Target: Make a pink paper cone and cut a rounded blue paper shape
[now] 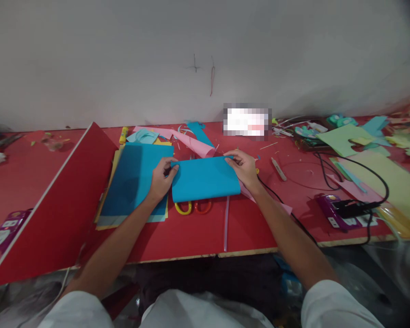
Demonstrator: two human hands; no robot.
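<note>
A folded sheet of blue paper (205, 180) is held up between my two hands, its rounded fold toward me. My left hand (164, 177) pinches its far left corner between thumb and fingers. At the far right corner my right hand (242, 167) grips the edge the same way. Under the paper, scissors show only their yellow handle loop (183, 208) and red handle loop (202, 207); the blades are hidden. To the left lies a stack of coloured paper (133, 182) with blue on top. Rolled pink paper (194, 145) lies behind the held sheet.
A red upright board (61, 200) divides the red table at left. At right sit a purple power strip (340, 212) with black cables, a craft knife (278, 169) and paper scraps (351, 141). A glue stick (123, 135) lies behind the stack. A clear strip (226, 228) reaches the front edge.
</note>
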